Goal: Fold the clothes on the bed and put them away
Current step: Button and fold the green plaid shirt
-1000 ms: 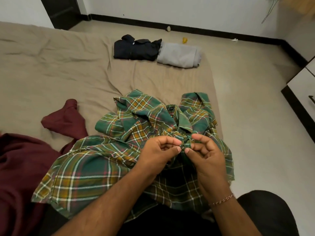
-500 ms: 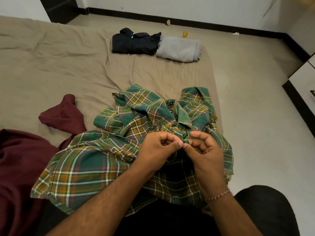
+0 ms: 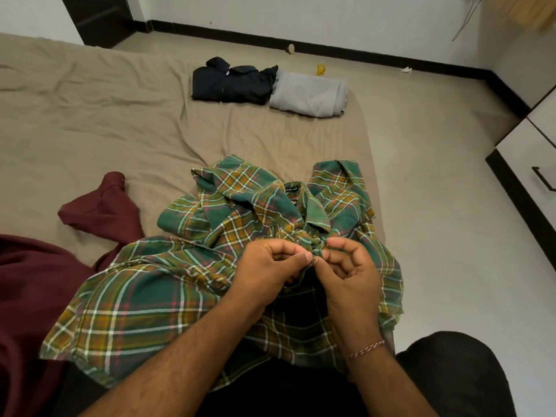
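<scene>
A green and orange plaid shirt (image 3: 156, 302) lies crumpled on the near part of the tan bed (image 3: 90, 121), its collar and label facing up. My left hand (image 3: 270, 266) and my right hand (image 3: 349, 275) meet just below the collar. Both pinch the shirt's front edges together with thumb and fingertips. A maroon garment (image 3: 36, 290) lies unfolded at the left, one sleeve stretched across the sheet. At the far end of the bed sit a folded dark garment (image 3: 231, 82) and a folded grey garment (image 3: 310, 94), side by side.
The bed's right edge runs beside bare pale floor (image 3: 451, 236). A white drawer unit with a dark handle (image 3: 538, 164) stands at the right. Small bits of litter (image 3: 321, 69) lie on the floor near the black skirting. My dark-clad knee (image 3: 457, 374) is at the lower right.
Both hands stay pinched at the same spot under the collar, with only small finger movements. The view has shifted slightly.
</scene>
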`<state>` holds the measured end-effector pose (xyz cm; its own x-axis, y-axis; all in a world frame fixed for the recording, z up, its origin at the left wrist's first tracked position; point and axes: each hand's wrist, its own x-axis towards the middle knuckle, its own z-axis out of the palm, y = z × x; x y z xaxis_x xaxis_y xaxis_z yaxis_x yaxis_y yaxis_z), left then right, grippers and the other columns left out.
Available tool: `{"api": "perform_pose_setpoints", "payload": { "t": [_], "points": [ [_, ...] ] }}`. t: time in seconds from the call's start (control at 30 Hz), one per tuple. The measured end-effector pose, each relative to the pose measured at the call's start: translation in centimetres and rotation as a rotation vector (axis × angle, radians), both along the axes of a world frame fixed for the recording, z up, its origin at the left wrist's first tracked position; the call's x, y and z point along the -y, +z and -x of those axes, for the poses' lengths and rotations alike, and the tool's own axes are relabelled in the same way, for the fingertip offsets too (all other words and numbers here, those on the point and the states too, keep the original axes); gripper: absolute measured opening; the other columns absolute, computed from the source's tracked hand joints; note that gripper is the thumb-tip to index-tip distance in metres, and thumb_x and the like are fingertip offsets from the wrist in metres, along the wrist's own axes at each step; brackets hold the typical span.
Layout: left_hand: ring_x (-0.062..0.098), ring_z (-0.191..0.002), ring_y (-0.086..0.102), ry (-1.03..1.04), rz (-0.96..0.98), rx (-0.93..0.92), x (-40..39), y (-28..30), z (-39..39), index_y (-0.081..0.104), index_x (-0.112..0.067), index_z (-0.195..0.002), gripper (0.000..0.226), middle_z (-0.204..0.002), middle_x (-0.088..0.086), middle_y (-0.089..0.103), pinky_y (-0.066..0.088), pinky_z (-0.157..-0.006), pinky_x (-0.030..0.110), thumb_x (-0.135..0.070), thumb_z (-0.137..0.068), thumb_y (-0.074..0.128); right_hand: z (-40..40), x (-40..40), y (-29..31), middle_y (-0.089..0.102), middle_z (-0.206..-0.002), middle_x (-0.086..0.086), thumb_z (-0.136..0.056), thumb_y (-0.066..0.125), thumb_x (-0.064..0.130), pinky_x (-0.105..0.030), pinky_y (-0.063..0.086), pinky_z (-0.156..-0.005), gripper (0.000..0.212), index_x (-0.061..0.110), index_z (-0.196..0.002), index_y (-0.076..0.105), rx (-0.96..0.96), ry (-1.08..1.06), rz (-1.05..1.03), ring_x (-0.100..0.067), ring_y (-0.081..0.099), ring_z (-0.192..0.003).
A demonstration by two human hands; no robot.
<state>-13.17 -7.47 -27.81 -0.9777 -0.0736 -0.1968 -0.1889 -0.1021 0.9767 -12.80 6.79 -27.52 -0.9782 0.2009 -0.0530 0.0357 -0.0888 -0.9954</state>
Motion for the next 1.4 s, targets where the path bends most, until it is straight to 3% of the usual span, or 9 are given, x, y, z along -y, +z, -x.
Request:
{"api": "perform_pose_setpoints", "payload": {
  "t": [0.23,0.57,1.0,1.2,1.4],
  "points": [
    [0.016,-0.060,0.060,0.016,0.040,0.011,-0.04,0.15,0.00,0.079,-0.006,-0.082,0.008,-0.068,0.013,0.071,0.051,-0.057,0.026,-0.009,-0.090,0.079,-0.07,0.16,0.40,0.075,-0.087,-0.007,-0.084,0.078,-0.007,-0.023,0.060,-0.075,0.034,0.012,-0.110,0.067,0.000,0.005,-0.005,-0.015,0.074,-0.081],
    [0.010,-0.054,0.060,0.077,0.152,-0.053,-0.16,0.00,0.03,0.078,-0.010,-0.076,0.012,-0.061,0.001,0.070,0.050,-0.053,0.025,-0.010,-0.088,0.081,-0.12,0.23,0.40,0.080,-0.095,-0.005,-0.093,0.062,-0.014,-0.027,0.061,-0.084,0.036,0.013,-0.117,0.065,-0.001,0.012,0.051,-0.018,0.076,-0.096],
    [0.005,-0.055,0.063,0.162,0.265,-0.115,-0.46,-0.21,-0.17,0.077,-0.012,-0.075,0.012,-0.064,0.000,0.072,0.051,-0.052,0.022,-0.011,-0.087,0.081,-0.06,0.31,0.35,0.080,-0.095,-0.006,-0.093,0.066,-0.010,-0.033,0.061,-0.091,0.038,0.017,-0.119,0.066,-0.001,0.018,0.104,-0.020,0.076,-0.099],
    [0.006,-0.058,0.064,0.104,0.293,-0.103,-0.27,-0.56,-0.08,0.077,-0.014,-0.076,0.012,-0.068,0.002,0.074,0.052,-0.055,0.023,-0.013,-0.087,0.080,0.06,0.04,0.12,0.076,-0.094,-0.004,-0.088,0.070,-0.012,-0.023,0.059,-0.083,0.045,0.016,-0.123,0.067,-0.099,0.107,-0.052,-0.015,0.073,-0.086],
    [0.008,-0.061,0.063,0.057,0.238,-0.048,0.26,-0.72,0.31,0.078,-0.014,-0.078,0.016,-0.069,0.006,0.074,0.053,-0.059,0.026,-0.010,-0.093,0.075,0.53,-0.02,0.03,0.071,-0.095,0.000,-0.088,0.071,-0.011,-0.018,0.056,-0.081,0.056,0.023,-0.132,0.063,-0.194,0.196,-0.247,-0.014,0.070,-0.084]
  ]
}}
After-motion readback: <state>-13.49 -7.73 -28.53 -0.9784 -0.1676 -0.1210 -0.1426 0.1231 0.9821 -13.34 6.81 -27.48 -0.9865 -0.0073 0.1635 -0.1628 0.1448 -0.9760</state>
